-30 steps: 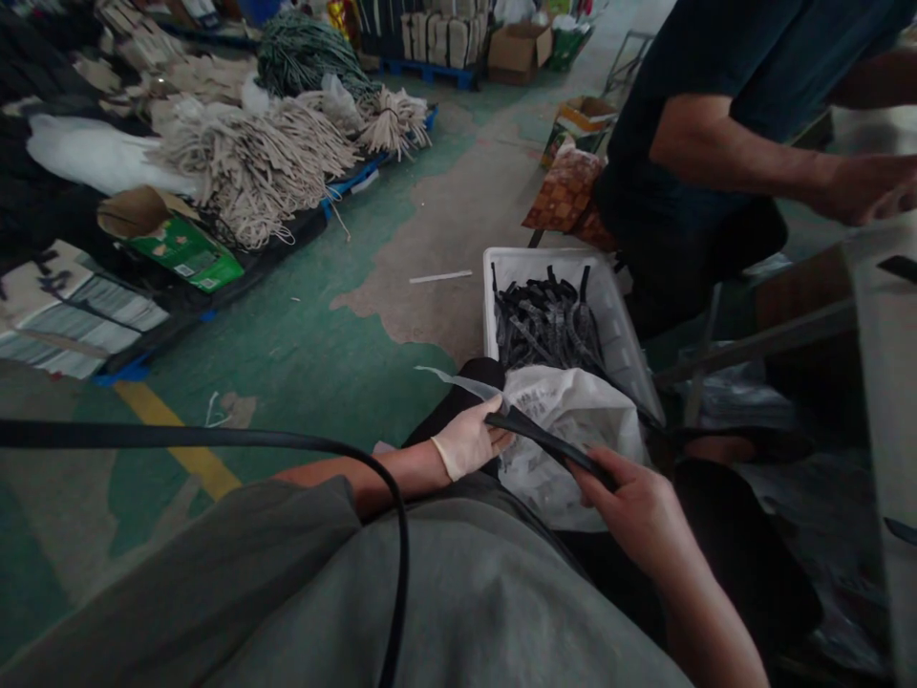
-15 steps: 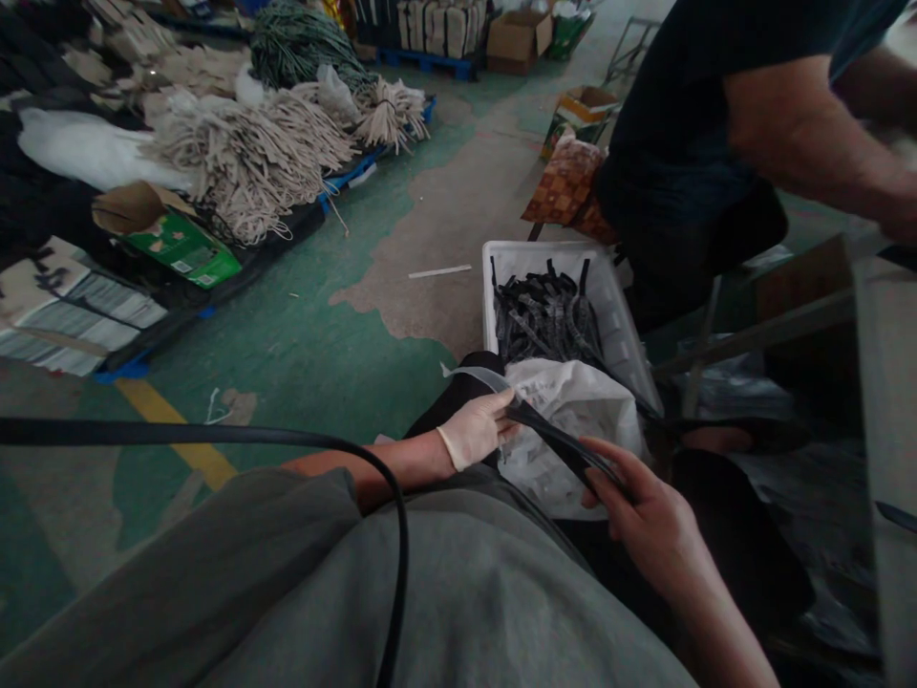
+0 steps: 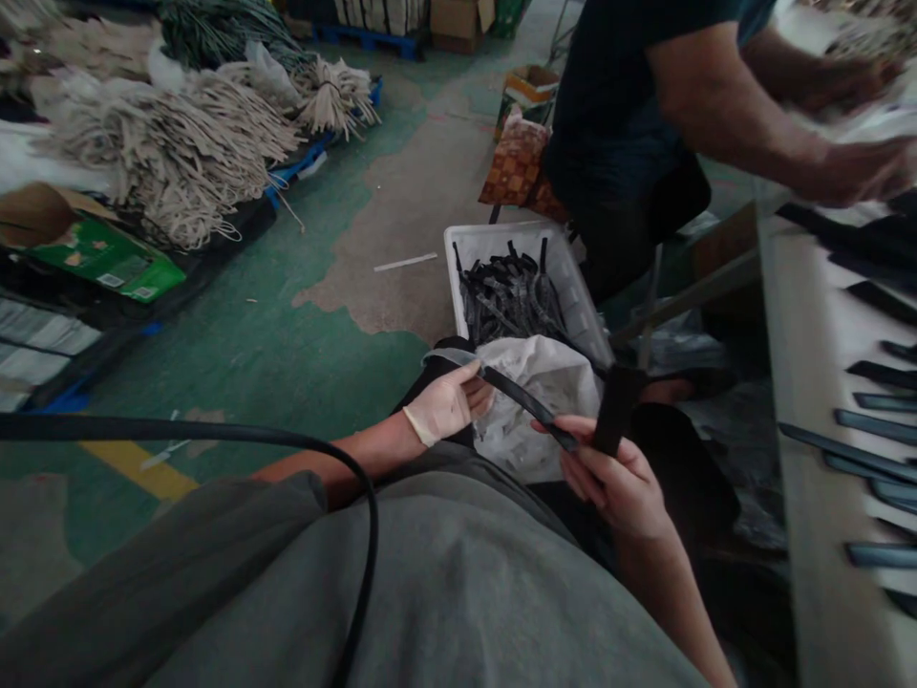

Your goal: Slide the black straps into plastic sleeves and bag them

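Green workshop floor (image 3: 287, 334), heaped with pale cord bundles (image 3: 172, 153). Beside the knee, white crate (image 3: 473, 244) full of black strap pieces (image 3: 508, 296), crumpled white bag (image 3: 544, 392) just in front. Over the lap, black strap (image 3: 526, 406) stretched between gloved left hand (image 3: 448, 406) and bare right hand (image 3: 616, 478), fingers of both closed on it. Co-worker's arm (image 3: 737, 115) reaching over the table (image 3: 802, 382).

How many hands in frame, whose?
3. The wearer's gloved left hand and bare right hand grip a black strip over the lap; a co-worker's hand is above the table, their other hidden.
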Demonstrator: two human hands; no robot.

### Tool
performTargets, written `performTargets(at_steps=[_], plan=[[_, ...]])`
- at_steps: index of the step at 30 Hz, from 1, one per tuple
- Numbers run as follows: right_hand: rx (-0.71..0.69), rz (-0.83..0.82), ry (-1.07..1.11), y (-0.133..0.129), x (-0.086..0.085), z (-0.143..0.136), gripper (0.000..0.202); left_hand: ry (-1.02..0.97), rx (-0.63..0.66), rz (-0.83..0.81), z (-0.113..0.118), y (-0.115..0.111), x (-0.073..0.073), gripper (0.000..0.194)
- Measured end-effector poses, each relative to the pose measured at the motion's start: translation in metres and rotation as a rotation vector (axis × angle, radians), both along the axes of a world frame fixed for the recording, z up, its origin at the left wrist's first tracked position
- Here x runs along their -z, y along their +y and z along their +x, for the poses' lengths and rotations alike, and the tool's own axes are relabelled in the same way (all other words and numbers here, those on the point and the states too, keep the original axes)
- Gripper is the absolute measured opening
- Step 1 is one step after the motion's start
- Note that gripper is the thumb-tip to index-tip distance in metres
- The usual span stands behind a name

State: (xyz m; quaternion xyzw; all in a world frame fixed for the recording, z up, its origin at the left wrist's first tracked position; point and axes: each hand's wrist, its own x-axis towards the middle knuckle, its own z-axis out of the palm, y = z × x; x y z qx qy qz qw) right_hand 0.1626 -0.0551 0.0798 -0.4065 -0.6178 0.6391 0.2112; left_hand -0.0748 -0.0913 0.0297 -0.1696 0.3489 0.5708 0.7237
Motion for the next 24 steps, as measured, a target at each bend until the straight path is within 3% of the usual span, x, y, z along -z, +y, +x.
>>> performTargets(at_steps=[5,8,12,15,17,20,22,24], plan=[[-0.028,0.515,-0.157,0.001,-0.004,-0.022,0.017,0.017,0.127,0.014,0.016,-0.007,-0.001,0.015],[-0.047,0.697,-0.213,0.008,0.003,-0.035,0.022,0.018,0.252,0.181,0.025,-0.013,-0.002,0.014],[-0.064,0.675,-0.16,0.015,0.014,-0.038,0.023,0.016,0.357,0.393,0.03,-0.018,-0.003,0.026],[0.005,0.543,-0.207,0.013,0.011,-0.03,0.018,-0.079,0.446,0.307,0.03,-0.016,0.007,0.031],[0.118,0.432,-0.213,0.01,0.001,-0.019,0.018,-0.115,0.369,0.16,0.022,-0.01,0.02,0.036],[0.199,0.268,-0.035,0.005,-0.021,0.01,0.026,-0.02,0.009,-0.07,-0.009,0.008,0.042,0.035],[0.166,0.192,0.089,0.002,-0.033,0.031,0.032,0.073,-0.228,-0.162,-0.04,0.021,0.049,0.033],[0.066,0.144,0.145,0.002,-0.038,0.047,0.034,0.15,-0.379,-0.189,-0.068,0.033,0.048,0.032]])
